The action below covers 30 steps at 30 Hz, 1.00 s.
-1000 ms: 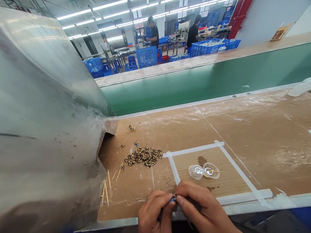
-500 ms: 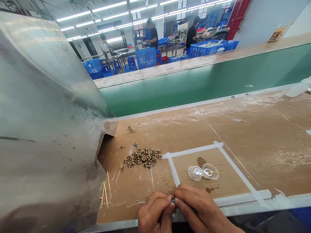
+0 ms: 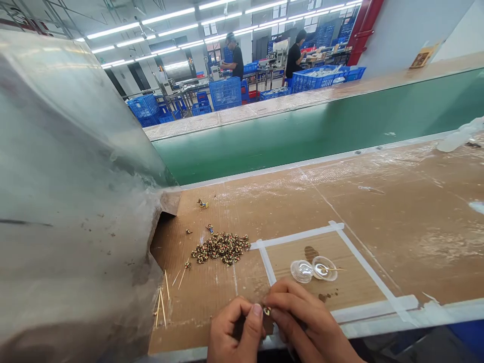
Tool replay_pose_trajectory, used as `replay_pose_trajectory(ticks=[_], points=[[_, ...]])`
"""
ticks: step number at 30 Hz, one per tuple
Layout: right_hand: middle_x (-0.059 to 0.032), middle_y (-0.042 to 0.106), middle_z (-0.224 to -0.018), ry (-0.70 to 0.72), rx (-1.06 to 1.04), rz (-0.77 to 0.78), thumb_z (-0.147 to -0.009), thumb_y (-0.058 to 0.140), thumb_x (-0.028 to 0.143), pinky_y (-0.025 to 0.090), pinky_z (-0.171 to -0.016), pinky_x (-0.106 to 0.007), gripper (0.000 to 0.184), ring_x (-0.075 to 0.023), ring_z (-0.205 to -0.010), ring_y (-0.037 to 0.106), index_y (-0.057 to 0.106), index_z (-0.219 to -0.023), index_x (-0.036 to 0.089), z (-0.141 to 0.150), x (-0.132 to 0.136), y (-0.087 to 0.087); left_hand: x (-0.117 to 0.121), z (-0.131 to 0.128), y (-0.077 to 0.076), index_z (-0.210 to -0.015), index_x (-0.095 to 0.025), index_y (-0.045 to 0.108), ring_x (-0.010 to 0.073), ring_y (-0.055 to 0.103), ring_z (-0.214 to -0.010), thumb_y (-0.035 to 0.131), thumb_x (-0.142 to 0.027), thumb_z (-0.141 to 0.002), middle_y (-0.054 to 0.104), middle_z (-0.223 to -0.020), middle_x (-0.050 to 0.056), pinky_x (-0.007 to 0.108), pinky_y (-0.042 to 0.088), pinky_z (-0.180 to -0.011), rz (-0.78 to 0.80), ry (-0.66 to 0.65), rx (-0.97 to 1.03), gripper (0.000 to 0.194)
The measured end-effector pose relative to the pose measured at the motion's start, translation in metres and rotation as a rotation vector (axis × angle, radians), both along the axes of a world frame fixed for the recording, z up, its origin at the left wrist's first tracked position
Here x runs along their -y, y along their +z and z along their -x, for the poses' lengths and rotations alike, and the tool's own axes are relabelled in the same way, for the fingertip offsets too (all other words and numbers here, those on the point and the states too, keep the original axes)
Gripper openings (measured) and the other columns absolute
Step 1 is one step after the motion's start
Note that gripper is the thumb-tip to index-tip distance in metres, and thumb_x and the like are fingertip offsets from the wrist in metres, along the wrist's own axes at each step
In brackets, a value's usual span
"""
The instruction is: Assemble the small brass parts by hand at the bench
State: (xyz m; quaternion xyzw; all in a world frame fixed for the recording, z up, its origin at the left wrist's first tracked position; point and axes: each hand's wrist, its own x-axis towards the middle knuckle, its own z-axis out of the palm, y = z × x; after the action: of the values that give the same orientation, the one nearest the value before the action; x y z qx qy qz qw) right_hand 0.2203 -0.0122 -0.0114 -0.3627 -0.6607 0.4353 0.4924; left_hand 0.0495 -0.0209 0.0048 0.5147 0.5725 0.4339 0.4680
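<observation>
At the front edge of the table, my right hand (image 3: 302, 315) pinches a small painted figurine piece (image 3: 266, 311), dark with pale and coloured spots. Close against it, my left hand (image 3: 236, 327) is closed, thumb pressed toward the forefinger; whatever its fingertips hold is hidden. Beyond my hands lies a heap of similar tiny painted pieces (image 3: 221, 248). Two small figures, one with blue (image 3: 210, 229) and one with yellow (image 3: 203, 203), lie behind the heap. Right of the heap is an open clear plastic cup (image 3: 325, 268) with its lid (image 3: 301, 271) and a thin stick in it.
White tape (image 3: 302, 235) frames a rectangle around the cup. Several wooden toothpicks (image 3: 162, 305) lie at left, beside a large metal housing (image 3: 75, 201). A green conveyor belt (image 3: 264, 138) runs behind the table. Two people work among blue crates (image 3: 226, 93) farther back.
My left thumb has lifted and straightened, and the blue bit between my fingertips no longer shows. The piece is turned differently. The whole view has shifted slightly.
</observation>
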Motion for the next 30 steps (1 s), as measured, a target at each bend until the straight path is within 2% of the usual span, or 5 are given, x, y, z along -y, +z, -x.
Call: replay_pose_trajectory(ticks=[7,17,23,30], points=[[0.0006,0.06,-0.091,-0.005,0.021,-0.025,-0.109,0.05,0.017,0.048,-0.073,-0.022,0.019,-0.0139,-0.081,0.06,0.066,-0.107,0.027,-0.001,-0.002,0.01,0.001,0.0,-0.001,-0.067,-0.017,0.062,0.0125,0.051,-0.063,0.056,-0.066,-0.097,0.055,-0.065,-0.001,0.025,0.035,-0.063,-0.013,-0.078,0.056,0.058],[-0.0005,0.062,-0.092,0.004,0.036,-0.015,-0.11,0.05,0.018,0.048,-0.074,-0.023,0.018,-0.0145,-0.082,0.06,0.066,-0.109,0.026,-0.001,0.001,0.006,0.003,-0.002,-0.001,-0.069,-0.018,0.061,0.0134,0.047,-0.064,0.053,-0.066,-0.099,0.054,-0.067,-0.001,0.026,0.034,-0.064,-0.076,-0.086,0.047,0.058],[-0.0002,0.064,-0.09,0.008,0.05,-0.002,-0.11,0.051,0.022,0.049,-0.074,-0.023,0.017,-0.0145,-0.08,0.061,0.067,-0.105,0.025,-0.001,0.001,0.01,0.003,-0.002,-0.003,-0.066,-0.018,0.055,0.0136,0.044,-0.063,0.051,-0.07,-0.098,0.047,-0.066,-0.002,0.027,0.031,-0.063,-0.062,-0.072,0.029,0.061],[0.0002,0.066,-0.085,-0.026,0.04,-0.046,-0.11,0.053,0.025,0.05,-0.071,-0.021,0.018,-0.0139,-0.076,0.061,0.069,-0.104,0.024,0.0,0.0,0.012,0.004,-0.001,-0.006,-0.068,-0.018,0.057,0.014,0.049,-0.064,0.049,-0.064,-0.102,0.052,-0.066,-0.001,0.027,0.035,-0.064,-0.108,-0.096,0.026,0.057]])
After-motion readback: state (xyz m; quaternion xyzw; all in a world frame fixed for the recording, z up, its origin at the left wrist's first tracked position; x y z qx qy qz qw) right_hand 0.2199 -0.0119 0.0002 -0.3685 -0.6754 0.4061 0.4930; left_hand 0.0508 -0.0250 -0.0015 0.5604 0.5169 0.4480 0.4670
